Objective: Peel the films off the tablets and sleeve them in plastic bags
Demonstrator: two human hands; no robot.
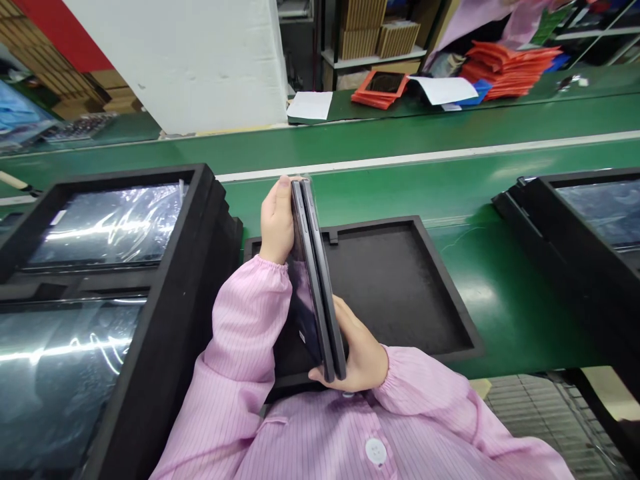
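Observation:
My hands hold a slim dark device [316, 280] on edge, made of two thin panels like a folded laptop; I cannot tell exactly what it is. My left hand [276, 223] grips its far end, and my right hand [361, 353] supports its near end from below. The device stands tilted above a black foam tray [395, 287] with a shallow rectangular recess. The tray lies on a green conveyor belt [440, 187]. Pink striped sleeves cover both my arms.
Black foam holders with plastic-wrapped screens [105, 227] stand to my left, and another [595, 213] stands to my right. Beyond the belt are a white pillar [185, 60], white papers [443, 90], orange folders [505, 70] and shelved cardboard boxes [380, 33].

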